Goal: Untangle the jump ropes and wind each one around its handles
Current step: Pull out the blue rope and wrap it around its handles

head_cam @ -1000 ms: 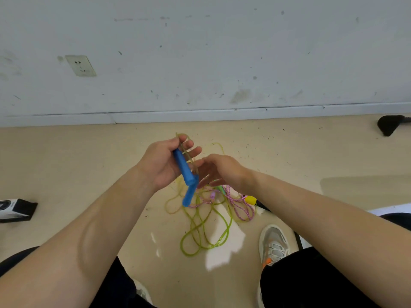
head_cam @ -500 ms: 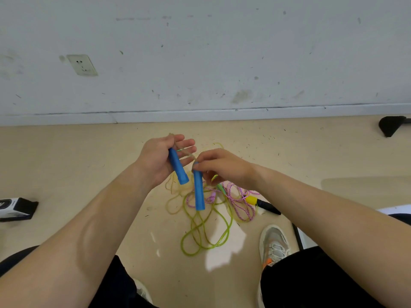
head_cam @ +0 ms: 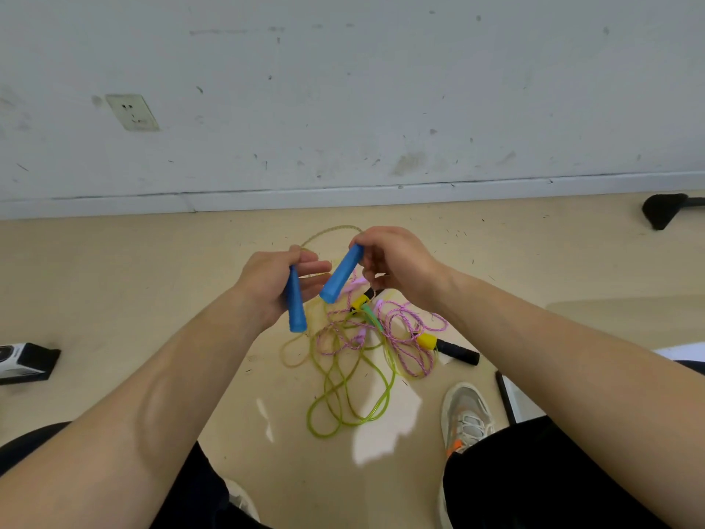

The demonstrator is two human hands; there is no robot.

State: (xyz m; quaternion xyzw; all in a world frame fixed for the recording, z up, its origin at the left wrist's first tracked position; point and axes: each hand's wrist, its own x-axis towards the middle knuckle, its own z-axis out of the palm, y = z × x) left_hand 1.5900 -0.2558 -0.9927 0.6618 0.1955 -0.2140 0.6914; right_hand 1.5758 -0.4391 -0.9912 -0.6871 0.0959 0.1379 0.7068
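Handles [head_cam: 296, 303], tapered blue: one clasped in left hand [head_cam: 267, 286], one in right hand [head_cam: 398, 263].

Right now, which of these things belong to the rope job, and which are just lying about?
Job: blue handle in the left hand; second blue handle in the right hand; tan rope; green rope; pink rope; yellow-and-black handle.
Lying about: black box; wall socket; black stand foot.

I have my left hand [head_cam: 274, 284] and right hand [head_cam: 396, 269] side by side above the floor [head_cam: 114, 280]. Each grips one handle: the left handle [head_cam: 295, 307] hangs near upright, and the right handle [head_cam: 341, 274] tilts towards it. The rope tangle [head_cam: 354, 360] lies on the floor under them, with a shoe [head_cam: 467, 414] to its right and a box [head_cam: 23, 362] far left.
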